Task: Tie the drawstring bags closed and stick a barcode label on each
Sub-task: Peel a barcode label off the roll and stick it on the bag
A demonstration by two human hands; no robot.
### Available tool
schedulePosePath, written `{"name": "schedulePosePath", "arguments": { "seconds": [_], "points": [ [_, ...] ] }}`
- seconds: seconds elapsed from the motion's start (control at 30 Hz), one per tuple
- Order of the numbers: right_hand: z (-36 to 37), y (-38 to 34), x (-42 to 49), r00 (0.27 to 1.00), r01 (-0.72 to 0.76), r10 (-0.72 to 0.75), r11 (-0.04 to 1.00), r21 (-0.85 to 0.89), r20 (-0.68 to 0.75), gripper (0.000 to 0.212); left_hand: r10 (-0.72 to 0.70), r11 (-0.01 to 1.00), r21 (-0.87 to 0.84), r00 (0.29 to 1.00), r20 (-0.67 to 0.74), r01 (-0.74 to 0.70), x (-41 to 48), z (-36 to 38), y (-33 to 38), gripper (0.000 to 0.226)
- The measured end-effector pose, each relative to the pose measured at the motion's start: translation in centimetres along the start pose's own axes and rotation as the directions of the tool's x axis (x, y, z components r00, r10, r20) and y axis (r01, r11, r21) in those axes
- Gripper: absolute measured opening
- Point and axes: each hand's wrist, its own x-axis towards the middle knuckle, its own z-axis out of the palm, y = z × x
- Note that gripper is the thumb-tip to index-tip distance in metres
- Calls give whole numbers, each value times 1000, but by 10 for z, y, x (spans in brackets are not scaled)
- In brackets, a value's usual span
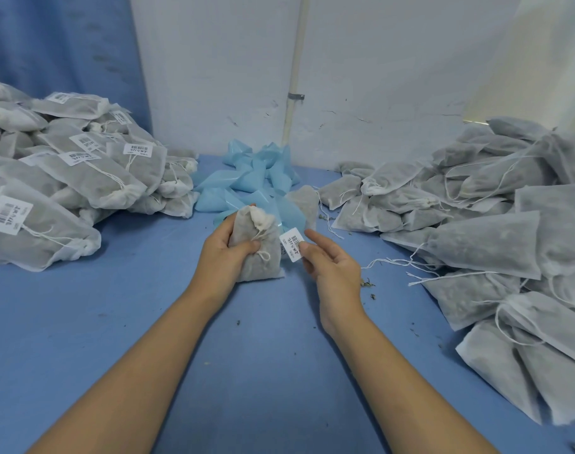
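Note:
My left hand point(225, 253) grips a grey drawstring bag point(258, 257) at the middle of the blue table; its white neck is gathered and tied at the top. My right hand point(328, 263) pinches a white barcode label point(292, 244) by its right edge, just to the right of the bag and close to it. I cannot tell whether the label touches the bag.
A heap of tied, labelled bags point(83, 165) lies at the left. Bags without labels, with loose strings point(476, 224), pile up at the right. Crumpled blue label backing sheets point(253, 178) sit behind my hands by the white wall. Dry crumbs dot the table point(148, 306).

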Motion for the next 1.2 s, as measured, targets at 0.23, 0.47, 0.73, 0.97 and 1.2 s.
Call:
{"name": "schedulePosePath", "arguments": {
  "seconds": [0.23,0.47,0.73,0.97,1.2],
  "points": [
    [3,-7,0,989,-130,135,989,67,-63,7,85,996,-13,991,-102,-86,-2,5,6,43],
    [7,-13,-5,965,-261,257,937,231,49,7,160,987,38,973,-167,-155,-2,16,8,44],
    [14,-10,-8,908,-409,382,896,172,173,6,152,988,13,964,-217,-153,-2,20,10,30],
    [13,-5,-8,933,-361,350,915,181,86,3,120,981,-118,964,-239,-151,-5,28,15,25],
    [14,-1,-7,961,-275,274,961,29,29,11,72,980,-163,967,-243,-114,-4,29,14,23]
  ]
}}
